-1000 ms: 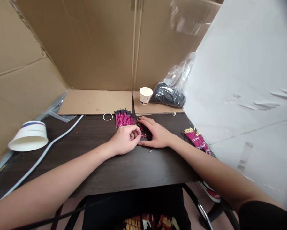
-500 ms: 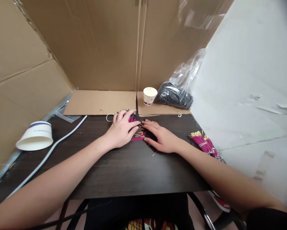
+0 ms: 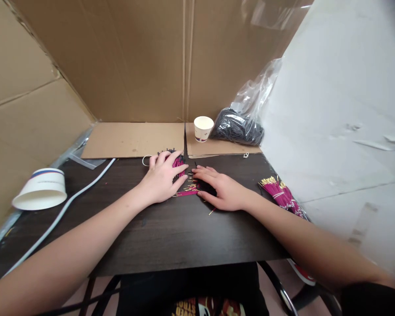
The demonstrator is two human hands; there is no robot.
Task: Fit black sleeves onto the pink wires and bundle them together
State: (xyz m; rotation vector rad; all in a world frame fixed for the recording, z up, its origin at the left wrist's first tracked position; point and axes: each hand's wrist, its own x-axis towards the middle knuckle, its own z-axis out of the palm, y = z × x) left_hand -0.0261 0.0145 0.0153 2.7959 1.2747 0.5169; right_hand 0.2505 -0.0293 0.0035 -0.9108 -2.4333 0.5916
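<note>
Hands lie flat on a loose pile of magenta wires (image 3: pixel 184 189) in the middle of the dark worktop (image 3: pixel 171 237). Your left hand (image 3: pixel 161 179) rests palm down with fingers spread over the far left part of the pile, where black wire ends show past the fingertips. Your right hand (image 3: pixel 222 192) rests palm down over the near right part, fingers extended toward the left hand. Neither hand is clenched, and neither grips a wire; both press or cover.

Procedure for gathering the pile, judged from this position:

1. Keep both palms low so that no wire rolls out from beneath them.
2. Draw the hands toward each other evenly. Gold-tipped ends project between the two hands; avoid bending them.
3. Align the wires so that the gold tips face one way, as in the bundled wires (image 3: pixel 278 193) lying at the right edge of the worktop.
4. Recover the single stray wire (image 3: pixel 212 212) lying just near your right hand.

A white elastic loop (image 3: pixel 146 160) lies just beyond your left hand, partly covered by it. A second small loop (image 3: pixel 246 155) lies on the cardboard sheet (image 3: pixel 134 139) at the back. Paper cup (image 3: pixel 203 128) and a clear bag of black material (image 3: pixel 238 128) stand well apart from the pile. An overturned paper bowl (image 3: pixel 41 188) and a white cable (image 3: pixel 68 202) occupy the left side.
</note>
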